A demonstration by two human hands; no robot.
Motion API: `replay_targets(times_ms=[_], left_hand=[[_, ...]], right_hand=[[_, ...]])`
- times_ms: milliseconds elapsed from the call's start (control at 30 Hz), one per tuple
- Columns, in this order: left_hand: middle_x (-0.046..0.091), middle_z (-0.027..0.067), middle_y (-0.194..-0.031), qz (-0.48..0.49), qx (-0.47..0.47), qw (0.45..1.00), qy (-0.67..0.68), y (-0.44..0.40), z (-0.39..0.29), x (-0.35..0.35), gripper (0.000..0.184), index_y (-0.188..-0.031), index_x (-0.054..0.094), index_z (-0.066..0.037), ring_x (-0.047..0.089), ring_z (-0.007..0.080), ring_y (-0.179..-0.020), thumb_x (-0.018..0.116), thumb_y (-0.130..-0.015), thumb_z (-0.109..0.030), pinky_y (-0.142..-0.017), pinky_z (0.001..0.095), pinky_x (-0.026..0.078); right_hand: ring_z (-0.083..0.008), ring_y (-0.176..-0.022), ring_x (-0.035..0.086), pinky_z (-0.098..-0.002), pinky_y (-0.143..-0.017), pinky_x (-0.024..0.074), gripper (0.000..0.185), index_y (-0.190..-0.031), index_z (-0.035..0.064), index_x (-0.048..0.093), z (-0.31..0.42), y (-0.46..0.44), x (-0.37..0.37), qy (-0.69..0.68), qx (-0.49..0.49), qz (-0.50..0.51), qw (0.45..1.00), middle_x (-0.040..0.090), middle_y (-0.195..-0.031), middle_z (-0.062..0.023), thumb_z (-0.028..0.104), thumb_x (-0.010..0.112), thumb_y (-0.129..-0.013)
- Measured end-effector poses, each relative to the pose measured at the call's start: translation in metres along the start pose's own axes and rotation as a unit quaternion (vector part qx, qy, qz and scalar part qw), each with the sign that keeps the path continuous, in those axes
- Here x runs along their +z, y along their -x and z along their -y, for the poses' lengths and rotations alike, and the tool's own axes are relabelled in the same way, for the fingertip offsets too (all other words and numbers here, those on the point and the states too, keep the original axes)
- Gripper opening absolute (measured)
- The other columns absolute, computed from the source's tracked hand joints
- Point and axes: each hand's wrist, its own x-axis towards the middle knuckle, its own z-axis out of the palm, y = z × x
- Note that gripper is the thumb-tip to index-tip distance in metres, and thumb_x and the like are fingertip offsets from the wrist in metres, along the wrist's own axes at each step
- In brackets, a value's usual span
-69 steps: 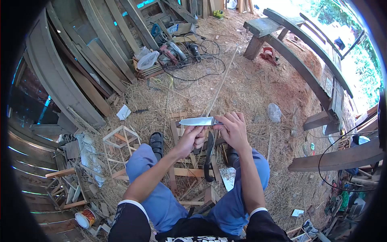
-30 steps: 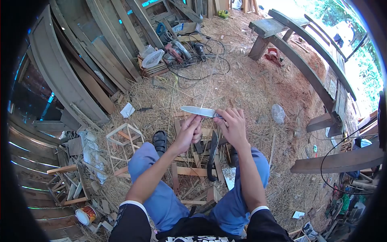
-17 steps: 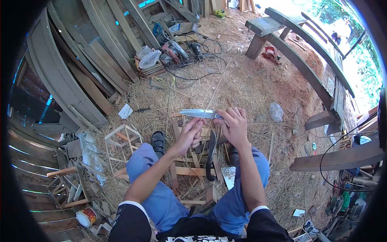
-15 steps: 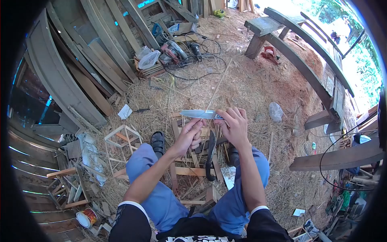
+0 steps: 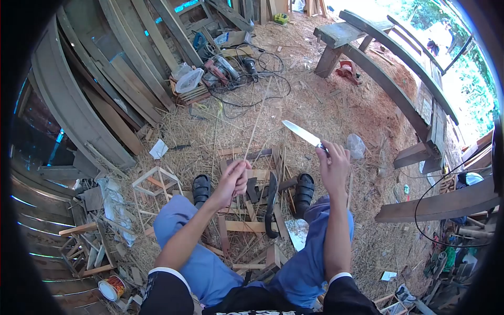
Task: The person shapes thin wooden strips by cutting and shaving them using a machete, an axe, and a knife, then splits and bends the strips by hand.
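My left hand (image 5: 233, 182) is closed round a thin pale strip (image 5: 256, 126), which slants up and away from the fist; it looks like bamboo or wood. In my right hand (image 5: 335, 164) is a knife (image 5: 302, 133) with a bright blade, its tip pointing up and left. The blade and the strip are apart. Below and between my hands, a dark curved blade with a black handle (image 5: 271, 210) lies over wooden pieces (image 5: 247, 226) on the ground between my sandals.
Straw and shavings cover the ground. A small wooden frame (image 5: 156, 184) stands at left. Power tools (image 5: 218, 71) with tangled cables lie further off, near leaning boards (image 5: 86, 86). A wooden bench (image 5: 341, 35) stands at upper right, and a plastic bag (image 5: 356, 146) lies beyond my right hand.
The knife has left the strip and moved right with my right hand, its blade now tilted. My left hand has shifted left and slightly down with the strip.
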Motion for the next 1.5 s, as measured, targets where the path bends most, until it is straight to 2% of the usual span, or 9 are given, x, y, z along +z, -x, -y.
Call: replay_targets(times_ms=[133,300,400,500,800,1100,1200,1400,1500], left_hand=[[0.036,-0.0044,-0.070,-0.021,0.038,0.999,0.007,-0.018,0.007,0.003,0.022,-0.111,0.055,-0.007,0.031,0.0038,-0.051,0.044,-0.110,-0.026,-0.046,0.0206,0.028],[0.035,-0.0050,-0.068,-0.015,0.043,0.999,-0.006,-0.029,0.002,0.019,0.024,-0.121,0.052,-0.011,0.025,0.0040,-0.047,0.042,-0.110,-0.029,-0.042,0.0211,0.019],[0.034,-0.0057,-0.067,-0.032,0.024,0.999,-0.001,-0.036,0.009,0.023,0.025,-0.118,0.052,-0.013,0.026,0.0039,-0.048,0.042,-0.110,-0.034,-0.043,0.0210,0.019],[0.035,-0.0054,-0.069,-0.025,0.018,1.000,0.006,-0.037,0.010,0.028,0.026,-0.114,0.051,-0.013,0.027,0.0039,-0.049,0.043,-0.110,-0.037,-0.043,0.0208,0.020],[0.037,-0.0063,-0.076,-0.008,-0.005,0.999,-0.039,-0.035,0.019,0.017,0.019,-0.113,0.051,-0.013,0.029,0.0029,-0.054,0.043,-0.110,-0.030,-0.047,0.0211,0.021],[0.040,-0.0084,-0.079,-0.069,0.070,0.993,-0.068,-0.039,0.029,0.025,0.017,-0.119,0.055,-0.014,0.030,0.0010,-0.061,0.047,-0.108,-0.024,-0.052,0.0199,0.024],[0.042,-0.0089,-0.079,-0.030,0.038,0.998,-0.036,-0.040,0.032,0.016,0.019,-0.121,0.056,-0.014,0.031,0.0011,-0.062,0.047,-0.108,-0.025,-0.054,0.0196,0.025],[0.042,-0.0090,-0.080,-0.066,0.047,0.996,-0.041,-0.033,0.032,0.026,0.020,-0.120,0.058,-0.012,0.033,0.0019,-0.063,0.047,-0.108,-0.025,-0.055,0.0206,0.027],[0.042,-0.0086,-0.080,-0.121,0.068,0.981,-0.133,-0.032,0.029,0.030,0.022,-0.119,0.059,-0.011,0.035,0.0020,-0.064,0.047,-0.109,-0.026,-0.055,0.0212,0.029]], right_hand=[[-0.0293,-0.093,0.062,-0.0401,-0.085,0.0406,0.024,-0.110,0.0045,0.068,0.016,-0.011,0.017,-0.047,-0.008,0.060,0.997,0.067,-0.095,-0.0110,0.023,0.064,-0.096],[-0.0385,-0.098,0.061,-0.0439,-0.089,0.0452,0.026,-0.110,0.0018,0.066,0.037,-0.003,0.044,-0.144,0.004,0.079,0.986,0.067,-0.104,-0.0175,0.023,0.063,-0.096],[-0.0298,-0.090,0.061,-0.0403,-0.081,0.0426,0.024,-0.105,0.0043,0.066,0.052,-0.003,0.050,-0.124,-0.061,0.111,0.984,0.065,-0.094,-0.0108,0.027,0.064,-0.096],[-0.0271,-0.087,0.060,-0.0396,-0.078,0.0407,0.025,-0.103,0.0057,0.066,0.057,-0.001,0.060,-0.140,-0.085,0.110,0.980,0.062,-0.088,-0.0082,0.029,0.064,-0.096],[-0.0303,-0.088,0.061,-0.0412,-0.079,0.0430,0.029,-0.106,0.0051,0.066,0.062,0.005,0.060,-0.139,-0.062,0.192,0.970,0.065,-0.091,-0.0106,0.033,0.062,-0.096],[-0.0278,-0.088,0.059,-0.0400,-0.079,0.0418,0.029,-0.106,0.0071,0.068,0.057,0.000,0.055,-0.121,-0.083,0.171,0.974,0.063,-0.088,-0.0081,0.033,0.066,-0.092],[-0.0272,-0.087,0.059,-0.0395,-0.079,0.0413,0.029,-0.106,0.0076,0.068,0.056,0.000,0.054,-0.123,-0.086,0.172,0.974,0.062,-0.087,-0.0072,0.033,0.067,-0.091],[-0.0258,-0.085,0.058,-0.0390,-0.078,0.0408,0.030,-0.106,0.0082,0.068,0.053,-0.001,0.053,-0.115,-0.109,0.159,0.975,0.061,-0.084,-0.0064,0.034,0.069,-0.090],[-0.0257,-0.084,0.058,-0.0388,-0.077,0.0406,0.031,-0.106,0.0082,0.068,0.052,-0.001,0.053,-0.113,-0.112,0.150,0.976,0.060,-0.084,-0.0064,0.034,0.069,-0.089]])
